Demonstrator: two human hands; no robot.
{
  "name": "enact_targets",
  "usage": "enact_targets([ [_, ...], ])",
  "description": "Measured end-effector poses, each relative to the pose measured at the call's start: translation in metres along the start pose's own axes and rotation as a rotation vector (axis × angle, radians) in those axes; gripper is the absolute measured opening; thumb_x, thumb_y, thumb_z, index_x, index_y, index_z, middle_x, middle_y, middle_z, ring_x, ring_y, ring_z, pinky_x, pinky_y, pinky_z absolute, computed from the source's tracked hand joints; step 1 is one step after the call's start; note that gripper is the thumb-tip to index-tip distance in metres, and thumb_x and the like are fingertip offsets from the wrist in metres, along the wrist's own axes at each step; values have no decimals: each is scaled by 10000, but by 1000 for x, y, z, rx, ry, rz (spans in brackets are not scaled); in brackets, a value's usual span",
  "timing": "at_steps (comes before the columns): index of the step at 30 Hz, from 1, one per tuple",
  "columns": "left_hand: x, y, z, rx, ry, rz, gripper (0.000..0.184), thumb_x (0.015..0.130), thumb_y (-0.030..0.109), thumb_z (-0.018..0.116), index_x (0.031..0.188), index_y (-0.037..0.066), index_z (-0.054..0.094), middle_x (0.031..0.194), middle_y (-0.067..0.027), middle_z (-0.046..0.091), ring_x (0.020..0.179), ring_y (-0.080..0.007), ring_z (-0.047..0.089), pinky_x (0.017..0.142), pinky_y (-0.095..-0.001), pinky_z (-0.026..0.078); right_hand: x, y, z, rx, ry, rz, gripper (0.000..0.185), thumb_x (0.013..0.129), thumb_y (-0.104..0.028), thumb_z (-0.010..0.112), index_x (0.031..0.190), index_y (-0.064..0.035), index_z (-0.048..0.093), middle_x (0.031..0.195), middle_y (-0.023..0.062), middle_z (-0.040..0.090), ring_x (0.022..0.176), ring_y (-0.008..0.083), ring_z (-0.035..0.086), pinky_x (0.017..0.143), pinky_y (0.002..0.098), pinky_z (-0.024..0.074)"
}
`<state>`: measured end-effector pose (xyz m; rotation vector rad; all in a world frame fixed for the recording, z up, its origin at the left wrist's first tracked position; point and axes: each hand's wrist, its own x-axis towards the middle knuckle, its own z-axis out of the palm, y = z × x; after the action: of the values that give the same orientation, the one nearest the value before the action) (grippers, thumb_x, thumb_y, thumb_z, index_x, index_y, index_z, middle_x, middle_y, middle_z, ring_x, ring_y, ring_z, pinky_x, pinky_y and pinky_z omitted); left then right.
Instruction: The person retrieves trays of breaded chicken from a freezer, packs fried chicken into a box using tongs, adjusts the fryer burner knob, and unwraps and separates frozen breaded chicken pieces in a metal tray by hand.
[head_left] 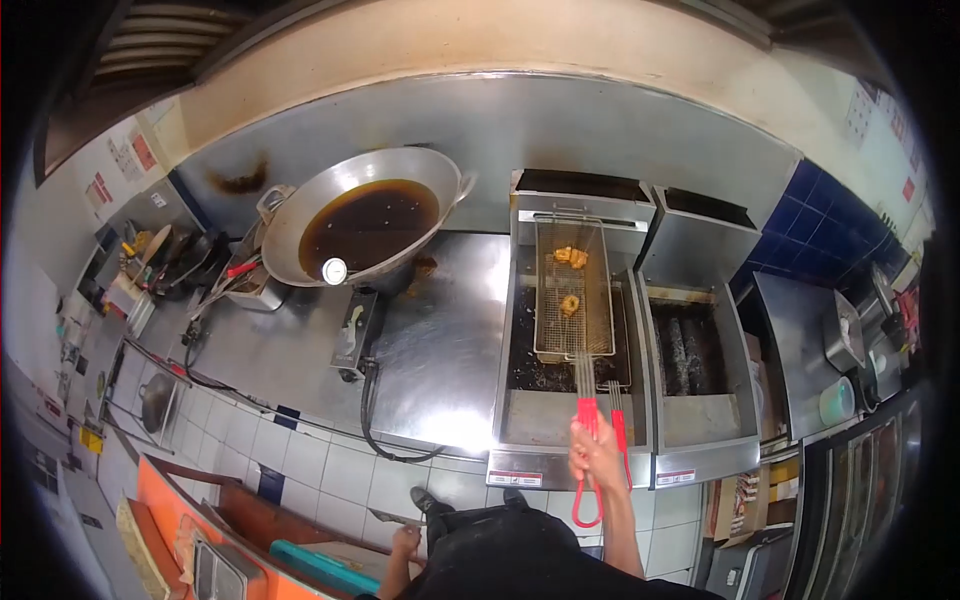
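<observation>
My right hand [597,455] is closed around the red handle of a wire fry basket [575,325]. Two clusters of golden fried food [570,257] lie in the basket, which is over the left fryer [512,400] with dark oil below. Beside my right hand is the red handle [619,435] of a second basket, which sits in the same fryer. At the lower left, my left hand [405,541] is closed on a thin metal utensil [388,516], whose kind I cannot make out.
A large wok [385,165] of dark oil, with a round dial thermometer [334,271], stands left on the steel counter [440,330]. A second fryer [705,400] adjoins on the right. An orange counter [160,490] holds a metal tray [228,570] at lower left.
</observation>
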<state>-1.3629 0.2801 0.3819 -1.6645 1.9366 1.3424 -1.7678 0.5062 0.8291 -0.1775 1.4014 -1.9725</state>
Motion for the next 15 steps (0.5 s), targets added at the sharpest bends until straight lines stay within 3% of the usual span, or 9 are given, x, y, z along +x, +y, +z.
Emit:
enact_targets([
  [2, 30, 30, -18, -22, 118, 134, 329, 833, 349, 542, 939, 80, 700, 920, -188, 683, 898, -356, 655, 796, -431, 512, -3, -25, 14, -21, 47, 26, 212, 935, -210, 579, 1054, -86, 455, 598, -40, 373, 375, 43, 333, 300, 220, 317],
  [4, 51, 58, -42, 26, 196, 337, 240, 883, 198, 545, 959, 22, 690, 786, -79, 697, 630, -132, 641, 516, -278, 514, 5, -31, 17, -60, 41, 5, 216, 921, -221, 599, 1038, -89, 475, 588, -58, 359, 367, 28, 317, 293, 212, 296],
  [7, 103, 56, -75, -122, 203, 471, 237, 885, 192, 544, 967, 23, 689, 783, -79, 695, 636, -132, 641, 523, -277, 516, 13, -36, 35, -100, 87, 34, 185, 917, -196, 597, 1012, -87, 482, 580, -74, 345, 360, 18, 301, 287, 205, 261],
  [10, 101, 55, -130, -279, 59, 374, 219, 846, 166, 552, 936, 12, 680, 756, -108, 686, 626, -154, 638, 513, -281, 515, 9, -41, 58, -56, 90, 32, 118, 924, -149, 589, 971, -105, 489, 578, -92, 336, 367, -4, 285, 294, 186, 213],
  [11, 98, 49, -154, -75, 53, 251, 220, 833, 192, 569, 895, 11, 677, 708, -120, 670, 610, -164, 629, 495, -297, 507, 8, -37, 67, -40, 120, 45, 129, 926, -161, 602, 940, -121, 479, 579, -102, 335, 373, -10, 286, 299, 177, 211],
  [12, 114, 27, -165, -42, 16, 319, 292, 841, 266, 558, 877, 3, 679, 689, -104, 671, 612, -207, 633, 531, -350, 522, 8, -30, 71, 16, 104, 22, 148, 933, -160, 600, 901, -136, 457, 577, -113, 328, 383, -18, 291, 304, 167, 210],
  [13, 145, -7, -179, 490, 89, 720, 407, 860, 366, 514, 874, -2, 686, 751, -83, 694, 721, -234, 654, 711, -424, 529, 13, -15, 58, 116, 100, 35, 88, 953, -117, 552, 977, -95, 470, 568, -107, 351, 375, -18, 308, 307, 151, 225],
  [15, 162, -3, -208, 762, -3, 860, 375, 858, 340, 517, 920, 5, 672, 798, -95, 689, 738, -235, 654, 716, -428, 526, 13, -9, 48, 65, 31, 33, 78, 966, -137, 537, 951, -100, 470, 588, -111, 345, 404, -20, 309, 315, 148, 235],
])
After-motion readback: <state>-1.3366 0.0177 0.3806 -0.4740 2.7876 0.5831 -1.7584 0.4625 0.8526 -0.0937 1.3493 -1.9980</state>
